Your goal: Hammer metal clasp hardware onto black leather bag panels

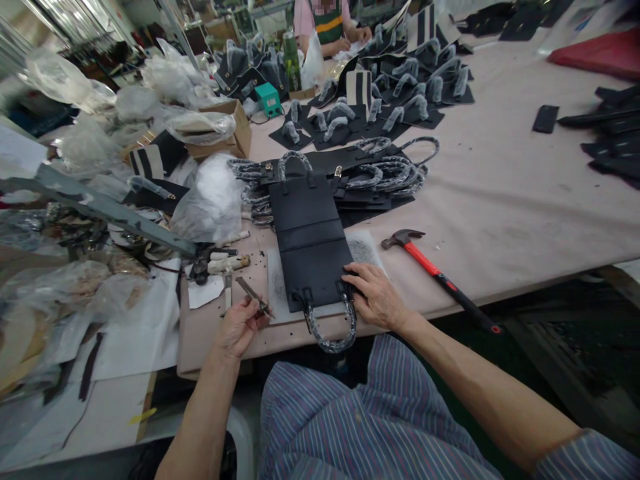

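A flat black bag panel [315, 227] with a crease across its middle lies on a pale board [276, 293] in front of me. It has a plastic-wrapped handle at each end; the near handle [333, 343] hangs over the table edge. My right hand [375, 293] rests on the panel's right near corner, fingers stretched out over its edge. To the left of the panel, my left hand [243, 327] pinches a slim metal tool [253, 293] with two narrow legs; its exact kind I cannot make out. A claw hammer [435, 273] with a red and black grip lies to the right.
Behind the panel is a stack of black bag pieces [370, 183] with wrapped handles. Small tools [227, 263] and a plastic bag [213, 200] lie at left, near a cardboard box [240, 130]. Across the table sits a person [327, 30]. Black pieces [613, 133] lie far right.
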`<state>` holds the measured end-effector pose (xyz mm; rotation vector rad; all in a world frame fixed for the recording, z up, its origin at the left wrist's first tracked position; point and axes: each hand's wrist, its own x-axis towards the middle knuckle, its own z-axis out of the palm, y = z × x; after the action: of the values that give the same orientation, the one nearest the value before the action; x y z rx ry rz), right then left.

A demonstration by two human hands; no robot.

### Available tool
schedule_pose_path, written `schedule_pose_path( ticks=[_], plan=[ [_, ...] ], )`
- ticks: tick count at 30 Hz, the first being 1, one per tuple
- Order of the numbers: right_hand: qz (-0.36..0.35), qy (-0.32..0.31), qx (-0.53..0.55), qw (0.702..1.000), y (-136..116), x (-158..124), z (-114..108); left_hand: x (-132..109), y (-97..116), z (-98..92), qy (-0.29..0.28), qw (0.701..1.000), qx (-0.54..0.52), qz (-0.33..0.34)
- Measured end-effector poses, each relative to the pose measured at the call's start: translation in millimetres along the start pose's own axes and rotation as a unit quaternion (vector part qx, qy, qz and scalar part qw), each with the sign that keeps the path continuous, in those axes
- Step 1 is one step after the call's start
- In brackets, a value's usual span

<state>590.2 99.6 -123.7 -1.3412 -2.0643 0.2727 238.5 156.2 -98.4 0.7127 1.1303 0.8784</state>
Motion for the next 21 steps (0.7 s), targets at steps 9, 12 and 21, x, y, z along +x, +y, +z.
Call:
schedule_pose_path(
  ticks=[9, 12, 21],
  plan=[
    [-0.001, 0.002, 0.004, 1.000, 0, 0, 1, 17, -11, 71.7, -0.020, 0.949, 0.191, 0.251],
    [0.006, -0.005, 0.008, 1.000, 0, 1, 0, 22, -21, 88.3, -0.026, 0.921, 0.261, 0.289],
    [0.017, -0.012, 0.015, 1.000, -1, 4, -5, 24, -36, 93.1, -0.028, 0.884, 0.320, 0.341]
  ],
)
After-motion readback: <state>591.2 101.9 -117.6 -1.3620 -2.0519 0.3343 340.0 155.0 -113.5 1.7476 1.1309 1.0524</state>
